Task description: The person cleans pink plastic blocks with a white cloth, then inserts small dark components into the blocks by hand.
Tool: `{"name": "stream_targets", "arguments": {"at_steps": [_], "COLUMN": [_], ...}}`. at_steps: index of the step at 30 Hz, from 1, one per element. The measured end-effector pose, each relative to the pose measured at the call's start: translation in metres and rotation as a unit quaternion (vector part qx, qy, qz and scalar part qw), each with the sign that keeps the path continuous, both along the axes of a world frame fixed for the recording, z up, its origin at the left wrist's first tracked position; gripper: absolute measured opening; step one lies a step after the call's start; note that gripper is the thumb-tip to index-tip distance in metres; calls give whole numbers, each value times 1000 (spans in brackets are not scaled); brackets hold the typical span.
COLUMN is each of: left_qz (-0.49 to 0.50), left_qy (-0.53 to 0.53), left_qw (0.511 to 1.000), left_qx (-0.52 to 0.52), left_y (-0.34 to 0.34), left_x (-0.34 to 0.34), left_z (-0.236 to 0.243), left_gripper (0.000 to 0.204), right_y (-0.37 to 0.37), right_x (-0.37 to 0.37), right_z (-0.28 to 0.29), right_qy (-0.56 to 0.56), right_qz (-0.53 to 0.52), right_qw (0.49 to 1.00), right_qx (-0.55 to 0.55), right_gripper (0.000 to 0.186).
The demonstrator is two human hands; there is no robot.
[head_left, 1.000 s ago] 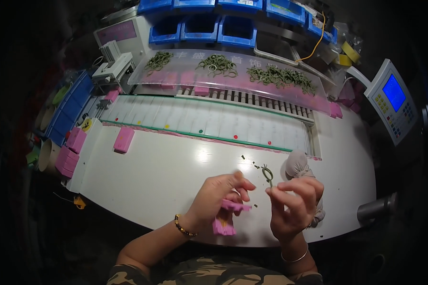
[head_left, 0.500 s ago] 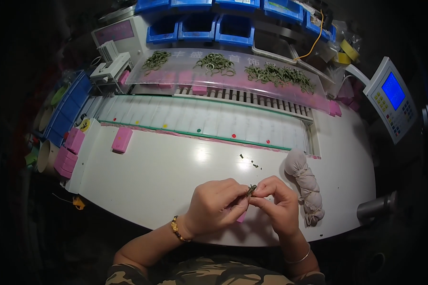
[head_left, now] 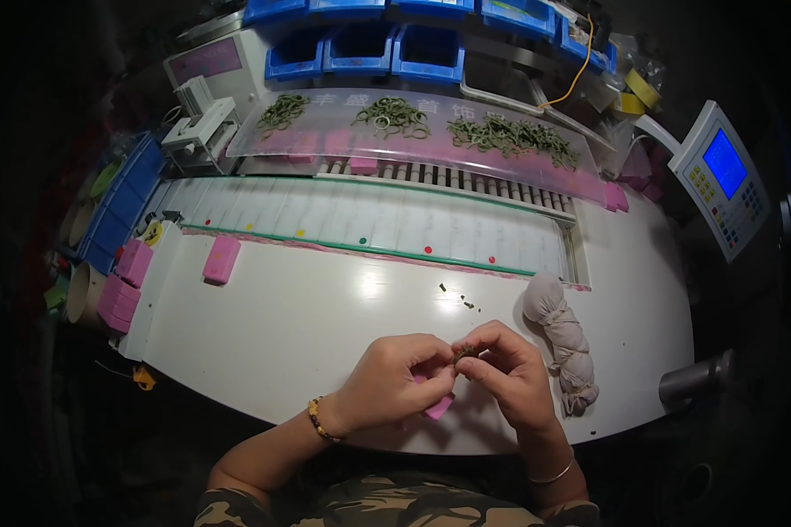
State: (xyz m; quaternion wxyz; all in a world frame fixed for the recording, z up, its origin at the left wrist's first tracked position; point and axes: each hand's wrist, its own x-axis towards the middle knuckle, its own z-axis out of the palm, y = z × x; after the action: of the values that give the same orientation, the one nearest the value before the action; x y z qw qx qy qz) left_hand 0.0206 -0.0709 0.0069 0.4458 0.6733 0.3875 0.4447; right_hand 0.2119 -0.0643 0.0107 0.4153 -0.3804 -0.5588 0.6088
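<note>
Near the front edge of the white table, my two hands meet over a small dark green ring-like piece (head_left: 466, 353). My right hand (head_left: 507, 373) pinches it between thumb and fingers. The fingers of my left hand (head_left: 397, 376) are closed and touch the piece's left side. Under my left fingers a pink block (head_left: 439, 407) shows in part; I cannot tell whether they grip it or it lies on the table. A few dark green scraps (head_left: 467, 304) lie just beyond my hands. Several green rings (head_left: 391, 119) sit in heaps on the translucent shelf (head_left: 325, 145) at the back.
Right of my hands lies a knotted pale cloth roll (head_left: 564, 342). One pink block (head_left: 221, 260) lies at the left, near stacked pink blocks (head_left: 119, 300). A green-edged white tray (head_left: 395, 220) crosses the table. A keypad with blue screen (head_left: 722, 180) stands right, blue bins (head_left: 358, 53) behind.
My right fingers have turned the green piece and now cover more of it. More of the pink block shows below my left hand. The whole view has shifted slightly.
</note>
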Motion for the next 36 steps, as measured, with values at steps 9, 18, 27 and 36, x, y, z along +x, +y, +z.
{"name": "stream_targets", "arguments": {"at_steps": [9, 18, 27, 36], "left_qz": [-41, 83, 84, 60], "left_qy": [-115, -464, -375, -164], "left_qw": [967, 824, 896, 961], "left_qx": [-224, -316, -223, -214], "left_y": [4, 15, 13, 14], "left_x": [-3, -8, -1, -9], "left_z": [-3, -11, -18, -21], "left_gripper": [28, 43, 44, 35], "right_y": [0, -2, -3, -1], "right_x": [-6, -5, -7, -6], "right_z": [2, -2, 1, 0], "right_qy": [126, 142, 133, 132], "right_qz": [-99, -126, -133, -145], "right_qw": [984, 978, 977, 974], "right_qx": [-83, -87, -100, -109], "right_gripper": [10, 11, 8, 8]}}
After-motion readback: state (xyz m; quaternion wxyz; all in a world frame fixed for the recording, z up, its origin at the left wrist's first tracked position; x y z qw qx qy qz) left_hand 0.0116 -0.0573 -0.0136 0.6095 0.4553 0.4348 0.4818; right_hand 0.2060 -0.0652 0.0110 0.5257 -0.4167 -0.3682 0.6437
